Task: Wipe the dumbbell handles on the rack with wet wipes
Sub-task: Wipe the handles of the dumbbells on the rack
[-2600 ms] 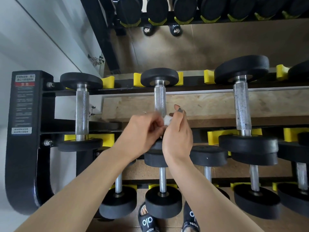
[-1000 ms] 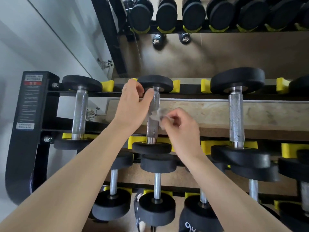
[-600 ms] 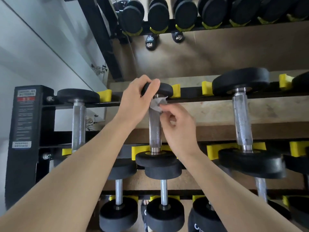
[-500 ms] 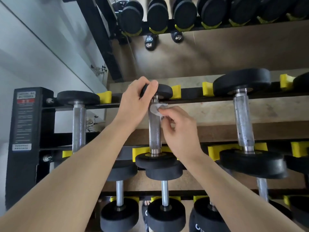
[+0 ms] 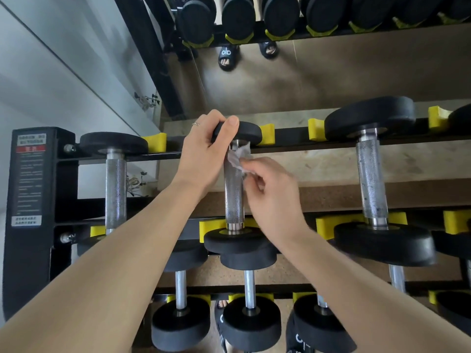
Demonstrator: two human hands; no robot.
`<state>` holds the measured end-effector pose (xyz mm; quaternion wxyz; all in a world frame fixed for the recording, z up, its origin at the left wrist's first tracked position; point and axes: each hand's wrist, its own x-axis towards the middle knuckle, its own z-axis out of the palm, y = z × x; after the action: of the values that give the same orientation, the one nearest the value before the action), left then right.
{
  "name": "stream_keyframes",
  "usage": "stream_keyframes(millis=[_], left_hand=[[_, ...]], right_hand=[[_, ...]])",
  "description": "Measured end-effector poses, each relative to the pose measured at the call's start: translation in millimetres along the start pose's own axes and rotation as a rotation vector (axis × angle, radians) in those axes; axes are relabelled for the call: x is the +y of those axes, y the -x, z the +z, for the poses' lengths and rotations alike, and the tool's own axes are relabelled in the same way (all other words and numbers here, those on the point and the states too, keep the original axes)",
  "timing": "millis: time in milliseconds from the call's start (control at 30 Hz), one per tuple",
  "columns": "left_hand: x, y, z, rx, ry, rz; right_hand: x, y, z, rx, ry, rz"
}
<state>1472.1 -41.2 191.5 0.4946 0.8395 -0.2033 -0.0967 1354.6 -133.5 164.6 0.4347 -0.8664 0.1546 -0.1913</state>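
The left hand [image 5: 204, 151] is gripping the dumbbell's [image 5: 234, 184] far head, likely steadying it, while the right hand [image 5: 270, 189] is pinching the wipe [image 5: 237, 156] against the handle's far end.

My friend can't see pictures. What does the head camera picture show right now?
A person's right hand pinches a wet wipe against the top of a metal dumbbell handle on a black rack. Their left hand grips that dumbbell's far black end. More dumbbells rest on yellow holders beside and below it.
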Motion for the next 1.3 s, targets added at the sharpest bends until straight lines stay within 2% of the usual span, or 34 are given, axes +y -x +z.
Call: stream_keyframes(millis=[200,267,367,500,700,833,900,1033,1100,1167,1300], left_hand=[[1,1,1,0.013,-0.014,-0.004],[1,1,2,0.020,-0.012,0.000],[1,1,2,0.020,-0.006,0.002],[0,0,1,0.018,-0.008,0.001],[1,1,3,0.027,-0.030,0.007],[1,1,4,0.026,0.000,-0.004],[0,1,3,0.026,0.010,0.003],[-1,1,3,0.028,-0.019,-0.002],[1,2,2,0.029,-0.032,-0.004],[3,2,4,0.030,-0.031,-0.007],[2,1,5,0.039,0.008,-0.004]], right_hand=[[10,43,-30,-0.296,-0.001,-0.091],[14,38,-33,-0.234,0.008,-0.034],[8,11,-20,-0.029,0.011,0.055],[-4,17,-1,-0.087,0.036,-0.059],[5,47,-29,-0.254,-0.005,-0.021],[-1,11,-17,-0.068,0.073,0.025],[-8,7,-6,-0.076,0.065,0.013],[-10,34,-15,-0.189,0.028,0.007],[-9,47,-29,-0.307,-0.005,0.046],[-5,43,-36,-0.357,-0.028,0.103],[-9,7,-22,-0.103,-0.008,0.170]])
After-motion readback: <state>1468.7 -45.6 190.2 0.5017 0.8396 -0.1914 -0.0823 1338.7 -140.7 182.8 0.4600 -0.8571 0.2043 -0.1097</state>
